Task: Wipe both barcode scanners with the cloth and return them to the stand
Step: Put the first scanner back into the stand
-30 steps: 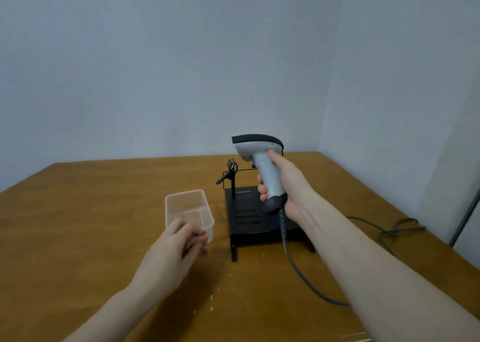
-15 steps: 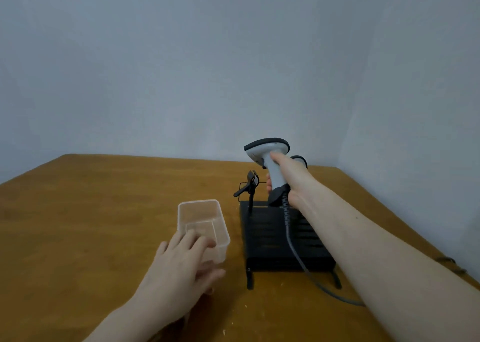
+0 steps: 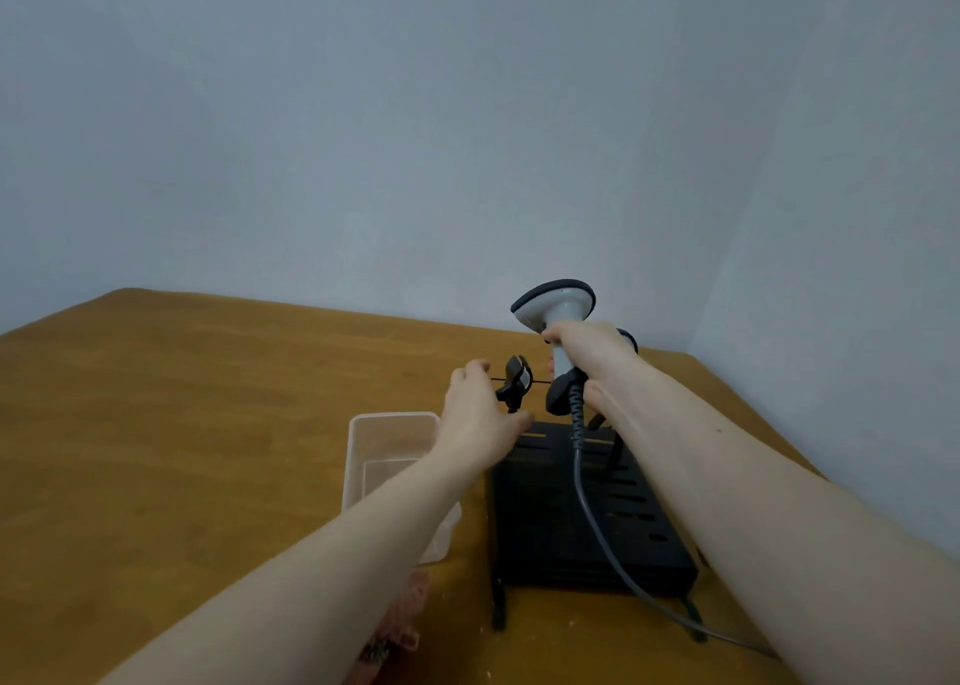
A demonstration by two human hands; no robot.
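The left hand [image 3: 480, 414] has come forward since half a second ago. It was down by the clear tub [image 3: 387, 468] and now reaches past it toward the small black holder [image 3: 516, 383] on the stand [image 3: 582, 523]. The scanner [image 3: 557, 331] has stayed up in the right hand [image 3: 587, 357], at about 12 o'clock from the stand.

The right hand wraps tight round the scanner's grey handle. The left hand looks loose with nothing in it, but its fingertips are hard to see, so it may be touching the holder.

Things could go wrong from here. The grey cord [image 3: 597, 518] hangs down across the top of the stand and runs off toward 5 o'clock. It could catch on the stand's edge or a leg and tug the scanner. The left arm passes right over the tub, so it could knock the tub. The holder is thin and could bend if the scanner is pushed in crooked.

The tub sits at 9 o'clock from the stand, and it looks to have nothing in it. A pinkish cloth [image 3: 402, 617] lies on the table [image 3: 182, 424] at about 7 o'clock from the stand, partly hidden by the left arm.
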